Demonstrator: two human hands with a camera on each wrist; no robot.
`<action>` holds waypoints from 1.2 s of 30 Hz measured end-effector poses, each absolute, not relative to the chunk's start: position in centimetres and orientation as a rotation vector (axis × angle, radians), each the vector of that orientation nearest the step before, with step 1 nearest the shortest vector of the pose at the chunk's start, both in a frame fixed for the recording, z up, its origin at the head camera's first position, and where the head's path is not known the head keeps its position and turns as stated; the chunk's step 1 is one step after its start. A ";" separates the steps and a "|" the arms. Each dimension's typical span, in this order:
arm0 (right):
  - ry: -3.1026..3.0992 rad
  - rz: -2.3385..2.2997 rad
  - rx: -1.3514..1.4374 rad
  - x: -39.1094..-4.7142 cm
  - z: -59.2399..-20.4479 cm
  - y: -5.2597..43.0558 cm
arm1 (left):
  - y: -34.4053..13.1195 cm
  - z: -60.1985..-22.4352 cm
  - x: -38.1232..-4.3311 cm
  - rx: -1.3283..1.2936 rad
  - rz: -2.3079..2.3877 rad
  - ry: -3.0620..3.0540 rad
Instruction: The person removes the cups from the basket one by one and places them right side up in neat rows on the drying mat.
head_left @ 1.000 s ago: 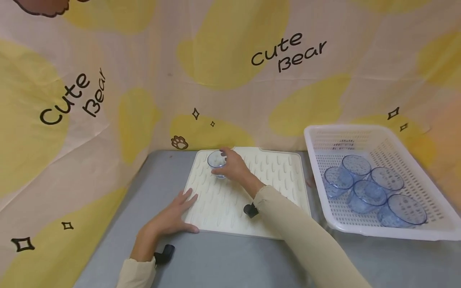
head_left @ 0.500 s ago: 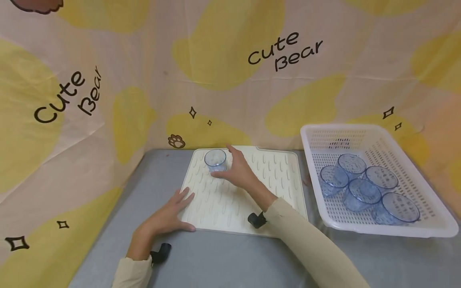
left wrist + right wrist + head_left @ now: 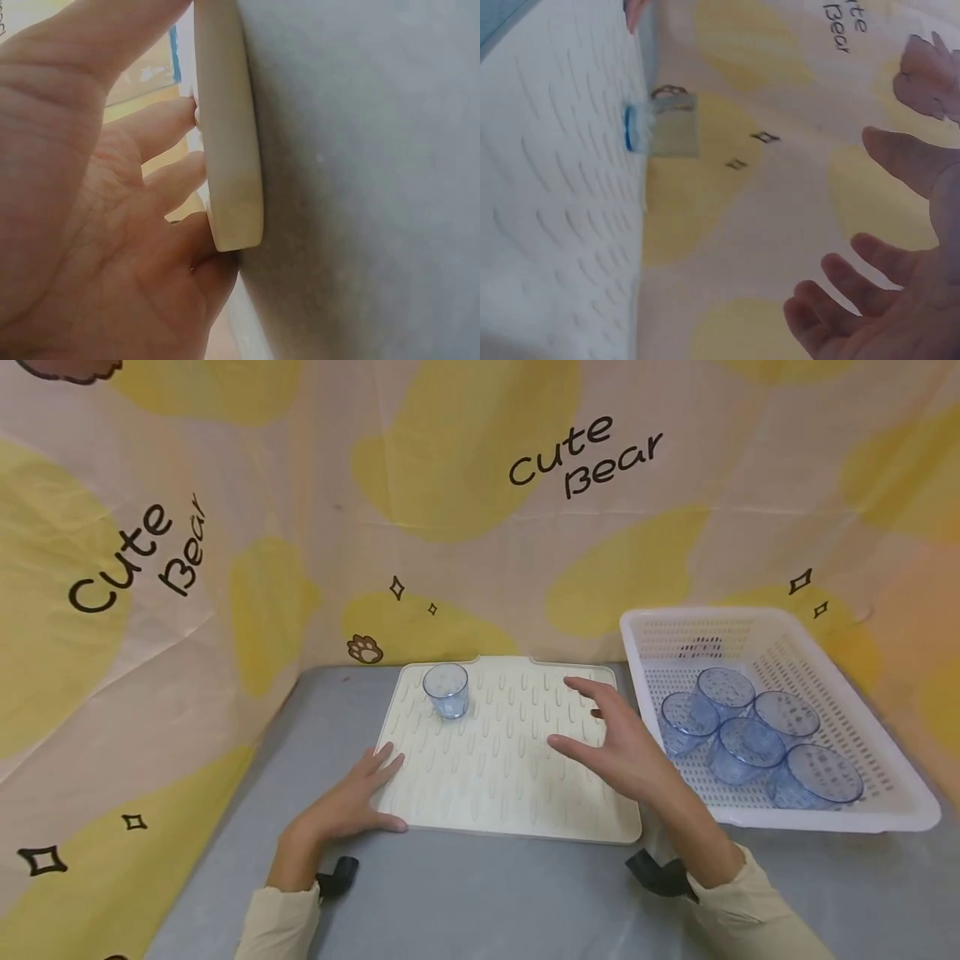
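Observation:
A clear blue glass stands upright on the far left of a cream ridged drying mat; the right wrist view shows this glass from the side. My left hand rests at the mat's near left corner, fingers spread over its edge. Close up in the left wrist view, the fingertips of that hand touch the top of the mat. My right hand hovers over the mat's right side, fingers and thumb apart, holding nothing.
A white perforated basket stands right of the mat, with several blue glasses upright inside. The grey table runs up to a patterned cloth hanging behind and at the left.
My right hand has let go of the glass at the far left of the mat and moved right, toward the basket. The left hand has stayed at the mat's corner.

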State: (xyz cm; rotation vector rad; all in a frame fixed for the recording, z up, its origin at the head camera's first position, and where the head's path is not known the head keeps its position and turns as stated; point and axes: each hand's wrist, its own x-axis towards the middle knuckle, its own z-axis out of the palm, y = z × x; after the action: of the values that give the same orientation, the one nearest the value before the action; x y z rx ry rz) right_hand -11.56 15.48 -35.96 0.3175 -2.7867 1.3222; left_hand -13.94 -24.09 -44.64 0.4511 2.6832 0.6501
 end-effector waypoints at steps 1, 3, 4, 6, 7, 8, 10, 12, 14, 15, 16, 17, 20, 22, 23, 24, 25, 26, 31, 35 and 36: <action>-2.786 1.309 0.327 -11.1 -35.8 16.3 | -24.0 -44.7 -14.0 0.456 0.652 2.685; -2.813 1.221 0.320 -10.1 -35.4 17.9 | -23.8 -44.9 -14.0 0.452 0.654 2.678; -2.828 1.174 0.314 -9.6 -35.2 18.7 | -23.7 -44.9 -14.0 0.451 0.655 2.673; -2.839 1.070 0.301 -8.9 -35.0 20.2 | -23.6 -45.1 -13.9 0.439 0.660 2.661; -2.843 1.023 0.289 -8.5 -34.9 20.9 | -23.5 -45.1 -13.9 0.434 0.664 2.655; -2.850 0.974 0.275 -8.3 -34.9 21.8 | -23.5 -45.1 -13.8 0.428 0.671 2.650; -2.849 0.953 0.258 -8.1 -35.1 23.5 | -23.5 -45.2 -13.8 0.409 0.665 2.649; -2.855 0.948 0.214 -7.9 -35.4 25.3 | -23.6 -45.2 -13.7 0.405 0.657 2.648; -2.869 0.950 0.156 -7.9 -35.7 27.1 | -23.7 -45.3 -13.7 0.408 0.651 2.648; -2.877 0.949 0.115 -7.8 -35.8 27.9 | -23.8 -45.3 -13.7 0.414 0.647 2.651; -2.879 0.948 0.074 -7.8 -35.9 28.6 | -23.9 -45.2 -13.7 0.432 0.654 2.654; -2.879 0.948 0.042 -7.8 -36.0 29.3 | -24.0 -45.2 -13.7 0.445 0.665 2.654; -2.874 0.983 -0.014 -8.1 -36.1 31.1 | -24.2 -45.0 -13.9 0.472 0.680 2.661; -2.880 1.004 -0.032 -8.3 -36.2 31.9 | -24.3 -45.0 -14.0 0.469 0.669 2.662; -2.885 1.013 -0.034 -8.4 -36.3 32.3 | -24.4 -45.0 -14.0 0.461 0.664 2.662; -2.894 1.009 -0.039 -8.6 -36.4 32.5 | -24.4 -45.0 -14.0 0.454 0.658 2.662; -2.901 1.007 -0.042 -8.7 -36.6 32.8 | -24.4 -45.0 -14.0 0.447 0.653 2.662; -2.911 1.004 -0.050 -8.8 -36.7 33.0 | -24.5 -45.0 -14.1 0.443 0.649 2.664; -2.941 0.983 -0.023 -9.5 -37.2 33.8 | -24.4 -45.1 -14.2 0.444 0.655 2.671; -2.949 0.969 0.011 -9.9 -37.4 34.1 | -24.3 -45.3 -14.4 0.437 0.651 2.676; -2.949 0.965 0.008 -10.0 -37.4 34.1 | -24.3 -45.3 -14.4 0.436 0.653 2.676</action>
State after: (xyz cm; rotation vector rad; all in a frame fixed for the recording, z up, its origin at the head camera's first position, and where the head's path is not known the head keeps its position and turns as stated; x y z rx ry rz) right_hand -9.97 34.13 -37.44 0.0083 -2.9492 0.9649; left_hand -14.37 -24.31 -45.26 0.4359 2.6761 0.6526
